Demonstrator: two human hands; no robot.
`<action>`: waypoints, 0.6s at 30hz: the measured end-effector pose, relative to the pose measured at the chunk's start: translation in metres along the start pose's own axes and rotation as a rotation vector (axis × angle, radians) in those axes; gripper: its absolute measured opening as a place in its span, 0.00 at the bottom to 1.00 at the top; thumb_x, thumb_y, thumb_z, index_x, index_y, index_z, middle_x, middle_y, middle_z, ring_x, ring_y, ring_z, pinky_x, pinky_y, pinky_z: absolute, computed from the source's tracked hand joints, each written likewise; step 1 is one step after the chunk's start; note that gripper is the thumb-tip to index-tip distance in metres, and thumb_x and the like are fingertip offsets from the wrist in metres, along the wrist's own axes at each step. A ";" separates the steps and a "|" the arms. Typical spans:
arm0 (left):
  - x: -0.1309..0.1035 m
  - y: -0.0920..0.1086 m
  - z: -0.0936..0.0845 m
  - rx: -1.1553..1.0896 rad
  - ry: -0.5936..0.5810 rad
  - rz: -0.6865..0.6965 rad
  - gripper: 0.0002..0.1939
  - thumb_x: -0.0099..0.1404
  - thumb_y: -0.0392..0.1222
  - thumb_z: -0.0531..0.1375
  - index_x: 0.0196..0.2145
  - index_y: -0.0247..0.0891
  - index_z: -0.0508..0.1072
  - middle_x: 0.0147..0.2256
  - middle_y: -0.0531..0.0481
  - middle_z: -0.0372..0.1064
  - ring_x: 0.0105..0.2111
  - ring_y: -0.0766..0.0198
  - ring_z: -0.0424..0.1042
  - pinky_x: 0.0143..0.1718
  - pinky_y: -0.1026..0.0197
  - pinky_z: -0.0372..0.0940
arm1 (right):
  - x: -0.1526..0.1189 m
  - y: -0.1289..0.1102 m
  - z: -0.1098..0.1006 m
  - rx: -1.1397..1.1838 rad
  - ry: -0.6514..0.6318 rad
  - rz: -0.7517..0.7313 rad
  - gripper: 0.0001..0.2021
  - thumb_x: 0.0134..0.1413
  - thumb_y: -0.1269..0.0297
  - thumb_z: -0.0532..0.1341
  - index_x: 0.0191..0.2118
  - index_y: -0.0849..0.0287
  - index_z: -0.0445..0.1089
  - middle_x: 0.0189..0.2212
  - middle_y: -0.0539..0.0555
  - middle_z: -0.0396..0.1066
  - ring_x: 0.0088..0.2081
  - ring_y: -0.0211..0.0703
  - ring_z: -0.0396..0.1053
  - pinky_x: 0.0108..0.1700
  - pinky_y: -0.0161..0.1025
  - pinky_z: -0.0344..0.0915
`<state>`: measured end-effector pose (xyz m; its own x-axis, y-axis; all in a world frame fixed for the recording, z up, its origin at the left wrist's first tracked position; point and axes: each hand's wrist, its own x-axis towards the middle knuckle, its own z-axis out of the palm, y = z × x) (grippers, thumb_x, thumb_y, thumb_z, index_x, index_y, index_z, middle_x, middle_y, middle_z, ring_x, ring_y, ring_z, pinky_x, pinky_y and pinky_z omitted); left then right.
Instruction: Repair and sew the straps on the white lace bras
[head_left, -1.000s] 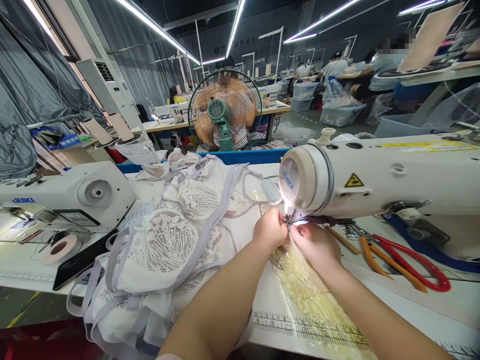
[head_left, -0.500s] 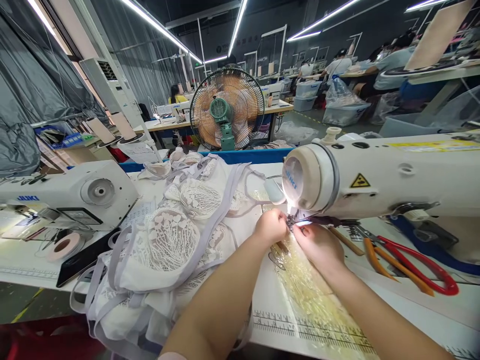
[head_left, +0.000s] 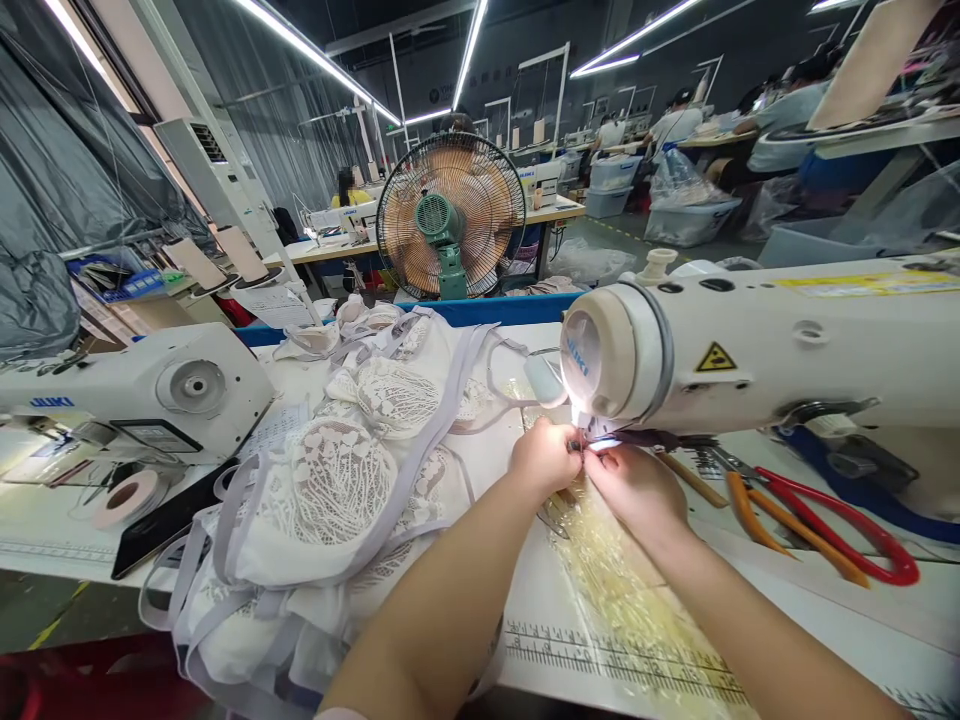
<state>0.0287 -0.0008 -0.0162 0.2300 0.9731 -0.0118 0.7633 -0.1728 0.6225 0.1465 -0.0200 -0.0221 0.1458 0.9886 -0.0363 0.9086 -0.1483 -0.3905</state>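
Under the lit head of the white sewing machine, both my hands are close together near the needle. My left hand is closed, its fingertips pinched by a small dark piece too small to make out. Just right of it, my right hand has its fingers pressed together beside the machine's foot; what they hold is hidden. Below the hands, clear film over a yellowish strip covers part of the table. A pile of white lace bras with grey straps lies left of my left arm.
Orange-handled pliers and red-handled scissors lie right of my right hand. A second sewing machine, a tape roll and a black phone-like slab are at the left. A fan stands behind the table; people sit farther back.
The dark piece at my left fingertips looks smaller and shows less between the hands. My hands have hardly moved, and the whole view has shifted slightly.
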 end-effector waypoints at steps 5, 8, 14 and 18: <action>0.000 0.000 0.005 0.106 0.026 -0.012 0.12 0.59 0.40 0.53 0.39 0.45 0.73 0.41 0.49 0.64 0.35 0.64 0.68 0.33 0.65 0.62 | -0.001 0.000 -0.002 0.012 -0.005 0.003 0.14 0.51 0.58 0.49 0.22 0.56 0.64 0.25 0.52 0.68 0.24 0.40 0.60 0.24 0.34 0.49; 0.000 0.000 0.008 0.133 0.043 0.004 0.12 0.60 0.42 0.52 0.38 0.45 0.73 0.40 0.50 0.64 0.35 0.63 0.68 0.31 0.65 0.62 | -0.002 -0.001 -0.003 0.018 -0.019 0.015 0.14 0.51 0.57 0.49 0.22 0.56 0.64 0.25 0.52 0.68 0.25 0.40 0.60 0.23 0.33 0.49; -0.001 0.002 0.008 0.137 0.064 0.034 0.11 0.62 0.42 0.50 0.36 0.45 0.72 0.40 0.53 0.66 0.36 0.64 0.68 0.30 0.66 0.61 | -0.003 -0.003 -0.005 0.025 -0.026 0.027 0.13 0.51 0.56 0.49 0.23 0.55 0.64 0.26 0.52 0.68 0.26 0.41 0.61 0.24 0.33 0.50; 0.000 0.002 0.009 0.115 0.071 0.019 0.10 0.62 0.42 0.51 0.35 0.43 0.72 0.39 0.52 0.67 0.35 0.64 0.69 0.31 0.66 0.60 | -0.004 -0.002 -0.004 0.027 -0.023 0.020 0.14 0.51 0.56 0.49 0.22 0.55 0.62 0.25 0.52 0.67 0.25 0.40 0.60 0.24 0.34 0.50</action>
<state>0.0355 -0.0024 -0.0220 0.2045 0.9772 0.0572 0.8246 -0.2035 0.5278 0.1459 -0.0234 -0.0175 0.1546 0.9858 -0.0659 0.8947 -0.1680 -0.4138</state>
